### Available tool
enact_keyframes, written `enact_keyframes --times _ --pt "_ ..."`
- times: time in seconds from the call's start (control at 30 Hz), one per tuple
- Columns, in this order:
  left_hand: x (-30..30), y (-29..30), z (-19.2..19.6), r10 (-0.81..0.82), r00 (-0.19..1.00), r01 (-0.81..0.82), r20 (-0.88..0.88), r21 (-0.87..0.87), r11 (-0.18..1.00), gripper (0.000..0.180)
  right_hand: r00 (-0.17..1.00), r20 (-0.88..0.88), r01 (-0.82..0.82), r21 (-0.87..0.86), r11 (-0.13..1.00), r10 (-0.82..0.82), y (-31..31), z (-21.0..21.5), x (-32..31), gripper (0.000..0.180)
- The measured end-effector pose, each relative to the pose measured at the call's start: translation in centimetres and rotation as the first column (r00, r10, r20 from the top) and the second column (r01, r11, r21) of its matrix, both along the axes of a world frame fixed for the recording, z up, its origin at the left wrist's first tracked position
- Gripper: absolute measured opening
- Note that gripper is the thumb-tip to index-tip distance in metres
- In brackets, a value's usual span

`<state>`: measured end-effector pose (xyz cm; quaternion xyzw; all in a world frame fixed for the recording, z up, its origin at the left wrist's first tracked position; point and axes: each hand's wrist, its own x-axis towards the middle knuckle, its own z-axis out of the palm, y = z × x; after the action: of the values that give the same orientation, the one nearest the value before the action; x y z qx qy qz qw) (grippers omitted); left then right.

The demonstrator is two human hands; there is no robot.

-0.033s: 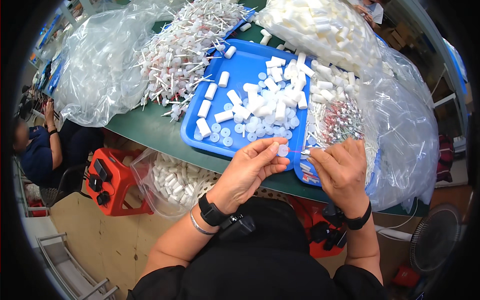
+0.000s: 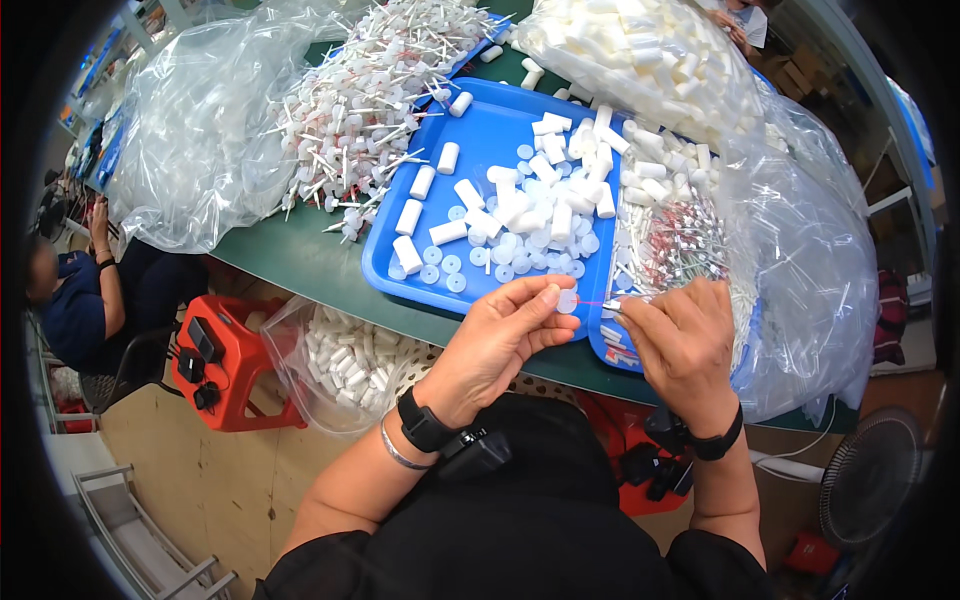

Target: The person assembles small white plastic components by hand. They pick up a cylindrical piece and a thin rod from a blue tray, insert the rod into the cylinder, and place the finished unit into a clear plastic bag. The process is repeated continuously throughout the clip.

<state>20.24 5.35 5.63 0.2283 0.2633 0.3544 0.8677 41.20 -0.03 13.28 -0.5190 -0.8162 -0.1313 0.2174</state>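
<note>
Above the near edge of a blue tray (image 2: pixel 400 288), my left hand (image 2: pixel 500 335) pinches a small translucent round disc (image 2: pixel 567 301) between thumb and fingertips. To its right my right hand (image 2: pixel 685 340) is closed on a thin piece with a white end (image 2: pixel 613 306). A fine pink line (image 2: pixel 590 303) runs between this piece and the disc. Whether it passes through the disc is too small to tell. In the tray lie white cylinders (image 2: pixel 447 158) and loose translucent discs (image 2: pixel 455 283). Beside it, a second blue tray (image 2: pixel 612 348) holds thin pieces with red and white parts (image 2: pixel 685 240).
A heap of white sticks with discs (image 2: pixel 350 120) covers the table's far left, beside a clear plastic bag (image 2: pixel 200 130). A large bag of white cylinders (image 2: pixel 640 60) lies at the back. Below the table stand a red stool (image 2: pixel 235 370) and a bag of cylinders (image 2: pixel 350 360). A person (image 2: pixel 80 290) sits left.
</note>
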Motion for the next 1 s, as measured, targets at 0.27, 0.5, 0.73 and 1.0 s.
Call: enact_keyframes --times 0.27,0.5,0.73,1.0 --pt "0.7 -0.8 0.1 -0.066 0.995 0.071 0.072 -0.071 0.995 0.034 0.992 -0.102 -0.075 0.017 0.997 0.076 -0.4 -0.7 -0.9 0.019" --pt "2.1 -1.9 -1.1 -0.052 0.987 0.064 0.149 -0.077 0.995 0.033 0.541 -0.792 -0.103 -0.397 0.912 -0.283 -1.3 -3.7 -2.4 0.006" --pt "2.6 -1.7 -1.1 -0.035 0.993 0.046 0.111 -0.097 0.994 0.034 0.784 -0.591 -0.062 -0.380 0.923 -0.190 -1.1 -3.5 -1.7 0.011" --pt "0.7 -0.9 -0.3 0.087 0.993 -0.083 0.079 -0.053 0.995 0.038 0.987 0.070 0.159 -0.195 0.968 -0.148 3.7 -4.0 1.9 0.006"
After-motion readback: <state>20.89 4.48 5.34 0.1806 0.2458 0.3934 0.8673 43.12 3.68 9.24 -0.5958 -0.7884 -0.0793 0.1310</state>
